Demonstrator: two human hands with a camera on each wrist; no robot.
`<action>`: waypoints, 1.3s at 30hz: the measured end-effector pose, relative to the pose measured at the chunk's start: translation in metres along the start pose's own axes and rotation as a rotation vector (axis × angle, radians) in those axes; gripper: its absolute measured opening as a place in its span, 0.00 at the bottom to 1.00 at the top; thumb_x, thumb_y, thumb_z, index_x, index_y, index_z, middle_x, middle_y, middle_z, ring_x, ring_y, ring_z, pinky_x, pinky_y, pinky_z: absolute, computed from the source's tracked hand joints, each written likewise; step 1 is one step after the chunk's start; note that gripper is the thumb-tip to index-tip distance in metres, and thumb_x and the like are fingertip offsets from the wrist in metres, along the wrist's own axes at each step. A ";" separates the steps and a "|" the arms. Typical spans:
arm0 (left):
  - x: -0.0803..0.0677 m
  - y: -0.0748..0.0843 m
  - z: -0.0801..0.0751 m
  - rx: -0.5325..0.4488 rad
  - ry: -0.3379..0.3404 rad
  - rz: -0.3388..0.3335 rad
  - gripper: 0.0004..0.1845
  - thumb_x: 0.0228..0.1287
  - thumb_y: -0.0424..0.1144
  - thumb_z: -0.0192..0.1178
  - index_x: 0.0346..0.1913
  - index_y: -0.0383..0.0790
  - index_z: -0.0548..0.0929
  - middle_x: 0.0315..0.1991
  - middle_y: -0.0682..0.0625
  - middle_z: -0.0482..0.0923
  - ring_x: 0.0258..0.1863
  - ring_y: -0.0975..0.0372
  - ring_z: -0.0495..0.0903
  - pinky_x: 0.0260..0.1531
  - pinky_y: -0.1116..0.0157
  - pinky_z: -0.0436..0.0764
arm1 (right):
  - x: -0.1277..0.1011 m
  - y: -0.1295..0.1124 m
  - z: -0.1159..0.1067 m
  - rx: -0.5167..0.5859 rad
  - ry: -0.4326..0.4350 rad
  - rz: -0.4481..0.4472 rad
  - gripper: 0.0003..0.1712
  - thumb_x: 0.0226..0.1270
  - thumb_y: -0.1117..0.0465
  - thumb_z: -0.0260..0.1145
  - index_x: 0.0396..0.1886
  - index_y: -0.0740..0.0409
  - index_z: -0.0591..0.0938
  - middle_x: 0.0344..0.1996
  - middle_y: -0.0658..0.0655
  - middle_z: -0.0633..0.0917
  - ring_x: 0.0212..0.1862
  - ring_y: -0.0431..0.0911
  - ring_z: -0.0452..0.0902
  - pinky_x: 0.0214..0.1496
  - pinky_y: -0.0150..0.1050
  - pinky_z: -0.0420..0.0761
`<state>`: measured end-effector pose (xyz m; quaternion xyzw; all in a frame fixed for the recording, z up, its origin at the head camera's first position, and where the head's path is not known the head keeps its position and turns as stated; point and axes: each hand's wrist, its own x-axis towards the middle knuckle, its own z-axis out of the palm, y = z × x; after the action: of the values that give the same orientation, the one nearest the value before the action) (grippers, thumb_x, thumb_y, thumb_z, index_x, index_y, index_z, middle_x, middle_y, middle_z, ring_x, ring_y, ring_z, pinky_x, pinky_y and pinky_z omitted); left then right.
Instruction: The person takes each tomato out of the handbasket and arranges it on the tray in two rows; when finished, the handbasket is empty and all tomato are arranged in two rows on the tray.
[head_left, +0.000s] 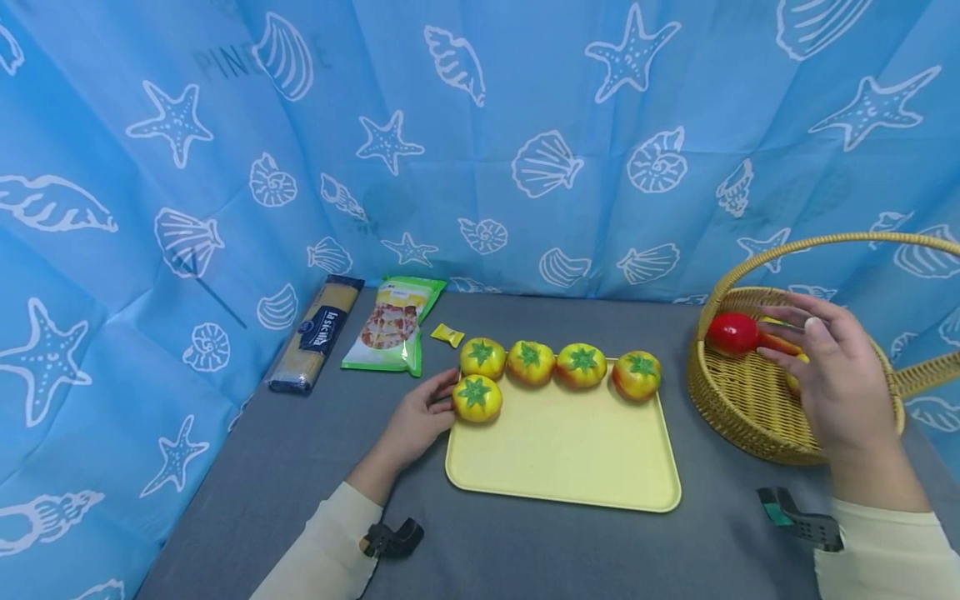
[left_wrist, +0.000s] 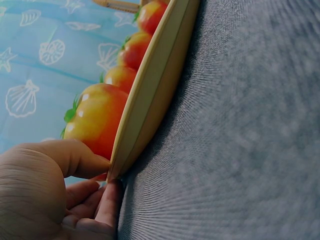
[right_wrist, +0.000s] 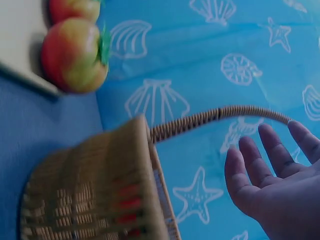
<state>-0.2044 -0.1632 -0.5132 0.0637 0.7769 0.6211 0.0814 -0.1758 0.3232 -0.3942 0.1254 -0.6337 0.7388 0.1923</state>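
My left hand is at the left edge of a pale yellow tray. In the left wrist view, thumb and fingers pinch the tray's rim from both sides. Close to those fingers sits a yellow-red tomato with a green star-shaped top; several more like it line the tray's far edge. Over the wicker basket at the right, my right hand is held with fingers spread and nothing in them. A glossy red rounded thing lies inside the basket, with yellow things partly hidden behind the hand.
A dark blue pasta packet and a green-edged food bag lie at the back left. Beside them is a small yellow wrapped sweet. The basket's tall handle arches over it. A blue shell-patterned curtain hangs behind the table.
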 end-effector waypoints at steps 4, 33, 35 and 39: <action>0.000 0.000 0.000 0.003 0.002 0.005 0.40 0.64 0.23 0.62 0.82 0.32 0.69 0.78 0.40 0.70 0.70 0.49 0.77 0.65 0.58 0.82 | 0.002 0.003 -0.013 -0.063 0.052 0.000 0.24 0.87 0.66 0.54 0.77 0.65 0.73 0.64 0.61 0.78 0.63 0.49 0.77 0.59 0.26 0.81; -0.003 0.003 0.000 0.020 0.007 -0.001 0.41 0.64 0.25 0.63 0.82 0.32 0.68 0.78 0.40 0.70 0.71 0.49 0.76 0.66 0.56 0.81 | 0.008 0.036 -0.069 -0.890 0.305 0.359 0.42 0.85 0.44 0.58 0.89 0.55 0.59 0.81 0.70 0.64 0.82 0.58 0.56 0.85 0.47 0.55; -0.002 0.004 0.000 0.016 0.007 -0.001 0.41 0.64 0.25 0.63 0.82 0.33 0.68 0.78 0.40 0.70 0.71 0.49 0.76 0.66 0.56 0.81 | 0.009 0.037 -0.070 -0.910 0.303 0.394 0.44 0.85 0.43 0.58 0.89 0.59 0.57 0.81 0.72 0.62 0.82 0.64 0.56 0.85 0.55 0.56; -0.001 0.002 0.001 0.009 0.009 0.000 0.41 0.64 0.24 0.63 0.82 0.32 0.68 0.78 0.40 0.70 0.70 0.48 0.76 0.66 0.57 0.82 | 0.012 0.036 -0.072 -0.943 0.258 0.477 0.49 0.84 0.41 0.57 0.89 0.64 0.51 0.82 0.75 0.58 0.81 0.73 0.53 0.81 0.70 0.57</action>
<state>-0.2029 -0.1622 -0.5111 0.0613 0.7802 0.6177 0.0773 -0.1984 0.3911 -0.4333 -0.2136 -0.8785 0.4068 0.1308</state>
